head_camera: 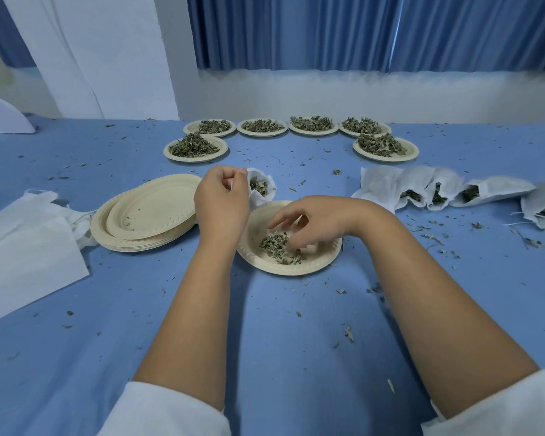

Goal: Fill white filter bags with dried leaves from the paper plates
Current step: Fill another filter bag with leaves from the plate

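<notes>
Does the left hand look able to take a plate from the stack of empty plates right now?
Probably not yet. The left hand pinches the open filter bag, so its fingers are busy. The stack of empty plates lies just beside it, with nothing between them.
</notes>
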`<action>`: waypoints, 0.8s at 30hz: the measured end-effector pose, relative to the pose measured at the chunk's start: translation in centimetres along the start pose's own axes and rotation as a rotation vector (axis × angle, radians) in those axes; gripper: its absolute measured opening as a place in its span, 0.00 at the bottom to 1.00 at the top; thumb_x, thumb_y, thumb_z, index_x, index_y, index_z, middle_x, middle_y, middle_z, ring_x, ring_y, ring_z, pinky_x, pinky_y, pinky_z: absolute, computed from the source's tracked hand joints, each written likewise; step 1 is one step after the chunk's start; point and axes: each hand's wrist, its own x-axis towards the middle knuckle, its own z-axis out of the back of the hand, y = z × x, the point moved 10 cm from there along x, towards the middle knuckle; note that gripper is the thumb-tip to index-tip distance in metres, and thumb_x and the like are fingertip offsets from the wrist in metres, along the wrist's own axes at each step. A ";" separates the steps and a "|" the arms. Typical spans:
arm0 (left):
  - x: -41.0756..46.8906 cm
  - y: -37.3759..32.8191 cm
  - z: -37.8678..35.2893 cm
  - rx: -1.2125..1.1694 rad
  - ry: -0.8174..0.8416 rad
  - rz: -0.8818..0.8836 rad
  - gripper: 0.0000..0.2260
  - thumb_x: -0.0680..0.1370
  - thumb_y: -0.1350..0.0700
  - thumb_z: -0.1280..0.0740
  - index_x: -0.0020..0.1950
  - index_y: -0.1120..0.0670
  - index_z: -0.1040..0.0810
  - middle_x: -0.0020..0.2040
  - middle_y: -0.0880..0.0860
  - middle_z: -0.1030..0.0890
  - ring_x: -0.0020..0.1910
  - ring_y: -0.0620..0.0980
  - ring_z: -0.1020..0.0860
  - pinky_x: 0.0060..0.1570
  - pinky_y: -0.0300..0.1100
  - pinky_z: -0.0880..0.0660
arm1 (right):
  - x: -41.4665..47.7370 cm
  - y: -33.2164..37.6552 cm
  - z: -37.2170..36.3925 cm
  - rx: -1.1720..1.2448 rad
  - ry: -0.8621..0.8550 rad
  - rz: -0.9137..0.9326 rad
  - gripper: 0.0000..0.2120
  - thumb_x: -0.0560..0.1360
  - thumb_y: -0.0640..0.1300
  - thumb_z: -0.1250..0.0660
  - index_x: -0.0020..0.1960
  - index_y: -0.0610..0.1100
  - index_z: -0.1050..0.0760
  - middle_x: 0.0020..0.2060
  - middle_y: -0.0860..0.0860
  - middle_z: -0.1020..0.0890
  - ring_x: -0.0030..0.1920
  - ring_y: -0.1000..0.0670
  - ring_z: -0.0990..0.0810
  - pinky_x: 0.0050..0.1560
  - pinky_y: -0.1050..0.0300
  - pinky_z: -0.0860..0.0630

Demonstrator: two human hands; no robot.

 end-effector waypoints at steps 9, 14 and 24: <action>-0.1 -0.2 0.0 0.005 0.002 -0.017 0.05 0.80 0.53 0.35 0.46 0.51 0.23 0.35 0.45 0.24 0.30 0.33 0.28 0.31 0.24 0.33 | -0.2 1.7 -1.9 -0.023 0.101 0.091 0.25 0.71 0.38 0.28 0.62 0.60 0.26 0.48 0.63 0.30 0.34 0.77 0.28 0.31 0.71 0.28; -0.1 -0.3 0.1 0.013 0.004 -0.016 0.05 0.80 0.52 0.35 0.46 0.50 0.23 0.37 0.44 0.23 0.34 0.38 0.26 0.32 0.24 0.33 | 0.4 1.7 -1.9 -0.043 0.042 0.081 0.17 0.69 0.43 0.24 0.52 0.60 0.20 0.53 0.58 0.24 0.56 0.57 0.22 0.55 0.53 0.20; -0.1 -0.3 0.1 0.015 0.003 -0.010 0.05 0.80 0.52 0.36 0.48 0.52 0.22 0.37 0.44 0.23 0.33 0.37 0.27 0.32 0.26 0.32 | 0.8 2.3 -1.2 -0.126 -0.079 0.091 0.09 0.70 0.43 0.26 0.44 0.57 0.16 0.47 0.47 0.18 0.34 0.53 0.27 0.32 0.62 0.30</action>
